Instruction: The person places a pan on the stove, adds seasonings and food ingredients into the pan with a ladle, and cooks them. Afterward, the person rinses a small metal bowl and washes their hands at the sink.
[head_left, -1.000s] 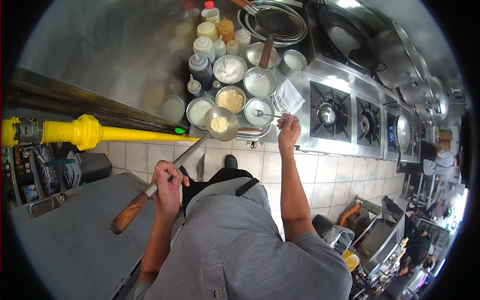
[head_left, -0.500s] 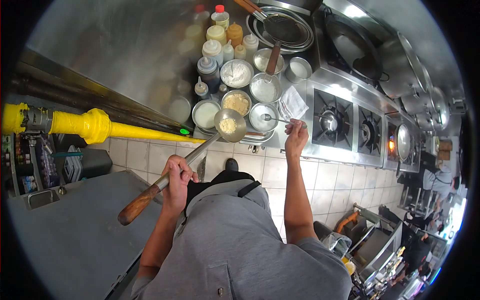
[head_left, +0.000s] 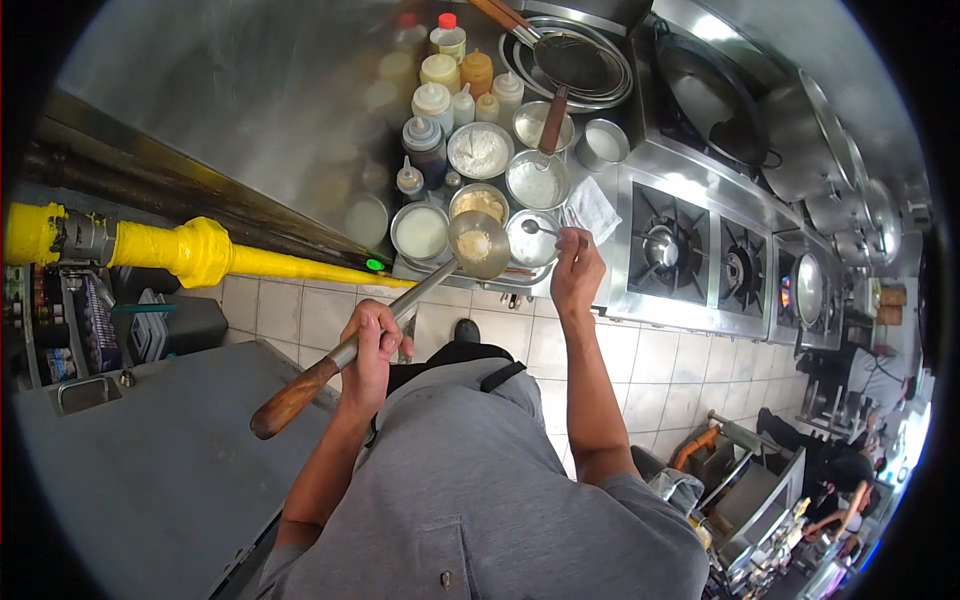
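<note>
My left hand (head_left: 368, 350) is closed around the metal shaft of a wooden-handled ladle (head_left: 490, 262), just above its wood. A small heap of pale yellow powder (head_left: 473, 246) lies in the ladle's bowl, which hangs over the front edge of the bowls. Between the fingers of my right hand (head_left: 578, 275) is a small metal spoon (head_left: 531, 227), its tip over a bowl of white granules (head_left: 524, 246). Partly hidden behind the ladle sits a bowl of yellowish powder (head_left: 478, 198). A bowl of pale contents (head_left: 420, 231) stands to its left.
Squeeze bottles (head_left: 432, 104) and further bowls of white powder (head_left: 478, 150) stand behind. A folded white cloth (head_left: 594, 210) lies beside the bowls. Gas burners (head_left: 668, 245) run to the right, with a wok (head_left: 710, 95) behind. A yellow pipe (head_left: 200, 252) crosses at left. Other people work far right.
The ladle has shifted slightly right, towards the spoon. My right hand has come a little left and nearer the ladle, with the spoon still in its fingers.
</note>
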